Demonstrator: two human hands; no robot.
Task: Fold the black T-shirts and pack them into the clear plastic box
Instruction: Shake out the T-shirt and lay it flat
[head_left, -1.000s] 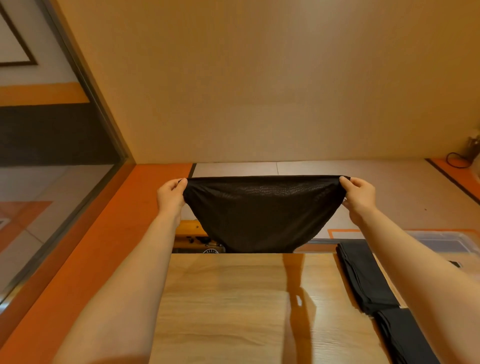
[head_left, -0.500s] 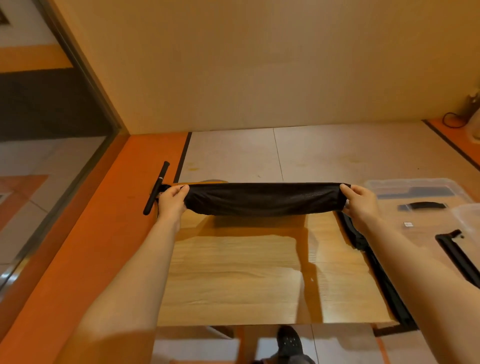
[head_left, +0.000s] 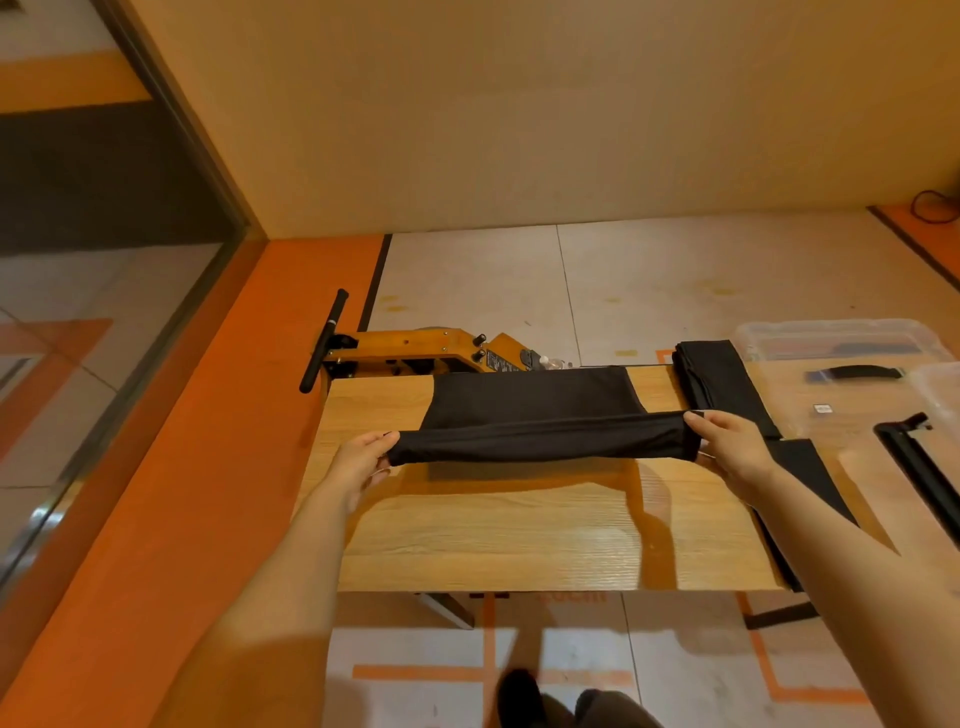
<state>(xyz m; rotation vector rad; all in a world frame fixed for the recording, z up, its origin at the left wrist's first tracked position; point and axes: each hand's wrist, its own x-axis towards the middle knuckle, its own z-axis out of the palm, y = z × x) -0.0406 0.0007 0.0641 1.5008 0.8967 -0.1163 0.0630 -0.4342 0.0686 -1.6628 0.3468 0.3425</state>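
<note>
T-shirt: black, stretched left to right over the middle of the wooden table; I see its far part lying flat on the tabletop and its near edge raised as a folded band between my two hands.
Left hand: fingers and thumb pinched on the left end of that band, just above the table's left side.
Right hand: fingers curled round the right end of the band, thumb on top, at the same height as the left.
Shirt relative to grip: the cloth runs taut between both pinches, and the rest falls away from my hands toward the far edge.
Folded shirts: a dark pile along the table's right edge, just right of my right hand; more black cloth lies nearer along that edge.
Plastic box: clear, on the far right, beside the pile.
Lid: clear with a black handle, lying near the box on the right.
</note>
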